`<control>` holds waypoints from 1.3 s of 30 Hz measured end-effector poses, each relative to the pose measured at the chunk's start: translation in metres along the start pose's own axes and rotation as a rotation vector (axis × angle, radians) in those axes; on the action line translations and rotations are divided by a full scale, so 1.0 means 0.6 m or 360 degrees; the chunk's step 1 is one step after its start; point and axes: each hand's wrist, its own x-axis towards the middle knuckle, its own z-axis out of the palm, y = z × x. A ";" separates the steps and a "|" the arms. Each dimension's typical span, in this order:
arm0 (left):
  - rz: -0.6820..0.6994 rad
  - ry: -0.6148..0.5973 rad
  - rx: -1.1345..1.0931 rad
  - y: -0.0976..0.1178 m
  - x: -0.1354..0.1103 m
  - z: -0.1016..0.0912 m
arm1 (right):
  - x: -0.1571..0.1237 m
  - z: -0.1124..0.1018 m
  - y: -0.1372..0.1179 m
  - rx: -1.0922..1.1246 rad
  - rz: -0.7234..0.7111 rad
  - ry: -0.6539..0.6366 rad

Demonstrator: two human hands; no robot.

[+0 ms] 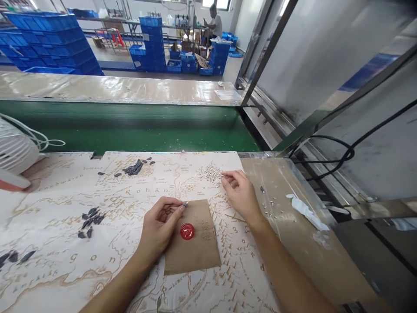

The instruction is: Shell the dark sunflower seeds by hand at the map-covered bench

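Note:
My left hand (163,224) pinches a small dark grey piece (185,204) with a pale tip between thumb and index finger. Under that hand lies a brown sheet (192,256) carrying a round red disc (187,231) that looks like a wax seal. At the edge of a scattered pile of tiny metallic-looking bits (211,173), my right hand (239,191) has its thumb and index finger closed together; whatever is between them is too small to make out. Several dark, leaf-shaped pieces (134,168) form a heap on the map-printed cloth (130,234), with another cluster (92,218) nearer me.
A white fan-like appliance (14,148) stands at the left edge. Beyond the table runs a green conveyor belt (140,128). A crumpled white wrapper (306,211) and loose bits lie on the right side. Blue crates (48,39) and a seated person (215,24) are in the background.

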 end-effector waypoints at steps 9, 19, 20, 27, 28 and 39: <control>-0.0045 0.0028 -0.0144 0.005 0.010 0.002 | -0.003 0.021 0.010 -0.0331 -0.0027 -0.0124; 0.0010 0.0087 -0.0184 -0.002 0.022 -0.004 | 0.007 0.011 -0.036 -0.0544 0.0008 -0.0275; 0.0008 0.0090 -0.0170 -0.004 0.022 -0.006 | 0.009 0.012 -0.040 -0.0540 0.0028 -0.0274; 0.0098 0.0103 0.0093 0.009 0.026 -0.045 | 0.010 0.015 -0.061 -0.0127 0.0282 -0.0187; 0.0163 0.0115 0.0204 0.013 0.024 -0.057 | 0.007 0.013 -0.064 -0.0006 0.0339 -0.0185; 0.0539 0.0574 0.1693 -0.031 -0.070 -0.217 | -0.046 0.007 -0.123 0.1162 0.0664 -0.0270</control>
